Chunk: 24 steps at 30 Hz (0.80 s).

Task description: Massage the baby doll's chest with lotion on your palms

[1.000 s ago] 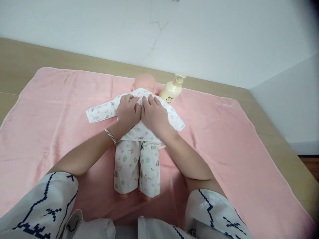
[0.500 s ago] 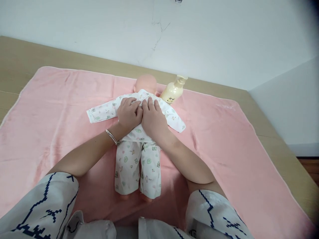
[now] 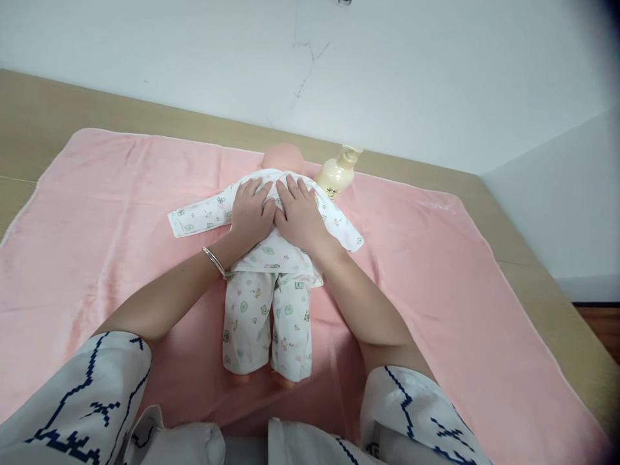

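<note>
A baby doll [image 3: 283,157] lies on a pink blanket [image 3: 426,290] with its head toward the wall. It wears a white printed long-sleeved top [image 3: 271,255] and matching trousers [image 3: 248,323]. Spread flat on the left part of the top's chest is my left hand [image 3: 252,210], a silver bangle on its wrist. Beside it, my right hand [image 3: 301,216] rests on the other half of the chest with its fingers outstretched. The thumbs meet near the middle. Both sleeves stretch out to the sides, and the doll's feet peek out below the trousers.
A cream pump bottle [image 3: 339,173] is by the doll's head on the right, at the blanket's far edge. The blanket covers most of a wooden surface [image 3: 145,106], which ends at a white wall [image 3: 411,77] behind.
Both hands have slid slightly up the chest toward the doll's neck, their fingers straighter and more spread. The top has shifted upward around the neck, and its hem at the right now shows.
</note>
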Tool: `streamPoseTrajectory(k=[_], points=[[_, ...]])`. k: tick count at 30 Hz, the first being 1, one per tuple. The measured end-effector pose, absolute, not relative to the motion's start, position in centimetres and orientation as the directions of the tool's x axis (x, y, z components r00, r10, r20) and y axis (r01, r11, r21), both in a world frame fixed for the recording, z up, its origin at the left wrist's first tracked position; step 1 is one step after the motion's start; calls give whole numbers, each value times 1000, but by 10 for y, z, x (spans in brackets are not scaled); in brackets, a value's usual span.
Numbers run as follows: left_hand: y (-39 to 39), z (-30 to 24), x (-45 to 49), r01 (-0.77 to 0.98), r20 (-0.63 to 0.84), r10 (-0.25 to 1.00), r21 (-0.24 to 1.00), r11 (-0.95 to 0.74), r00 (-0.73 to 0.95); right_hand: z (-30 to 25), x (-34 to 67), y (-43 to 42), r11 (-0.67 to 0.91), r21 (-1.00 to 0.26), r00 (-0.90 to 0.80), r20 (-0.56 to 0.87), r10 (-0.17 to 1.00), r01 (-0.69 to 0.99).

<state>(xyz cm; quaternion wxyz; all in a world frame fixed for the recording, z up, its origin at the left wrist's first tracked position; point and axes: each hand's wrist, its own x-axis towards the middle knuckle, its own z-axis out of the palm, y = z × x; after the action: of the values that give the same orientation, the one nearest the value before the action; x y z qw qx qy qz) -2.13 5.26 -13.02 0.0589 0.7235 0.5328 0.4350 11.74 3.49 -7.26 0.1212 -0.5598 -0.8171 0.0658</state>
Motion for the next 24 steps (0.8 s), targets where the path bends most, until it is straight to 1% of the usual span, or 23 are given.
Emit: streamPoseTrajectory(k=[4,7,10,14,16,18,21,24], points=[[53,-132,-22,697,586,808,557,-451,55,-75,118,38,392,-192,-365,162,917,900],[48,-129,-21,721,651,759,525,-451,1,-75,114,32,392,-143,-363,189,912,909],[41,-125,-20,755,711,701,487,-440,-49,-74,104,13,303,-80,-276,242,930,950],[34,-121,-20,762,726,687,445,-471,1,-71,93,-15,187,-11,-180,234,956,982],[33,-120,-21,770,721,692,431,-471,19,-70,92,-18,178,-12,-171,219,961,984],[33,-120,-20,775,704,710,443,-450,10,-69,96,-10,196,-32,-185,209,960,980],[38,-120,-20,762,670,742,495,-418,-29,-68,106,13,278,-98,-261,155,953,956],[43,-121,-21,738,646,763,515,-436,0,-68,112,29,338,-157,-317,143,938,928]])
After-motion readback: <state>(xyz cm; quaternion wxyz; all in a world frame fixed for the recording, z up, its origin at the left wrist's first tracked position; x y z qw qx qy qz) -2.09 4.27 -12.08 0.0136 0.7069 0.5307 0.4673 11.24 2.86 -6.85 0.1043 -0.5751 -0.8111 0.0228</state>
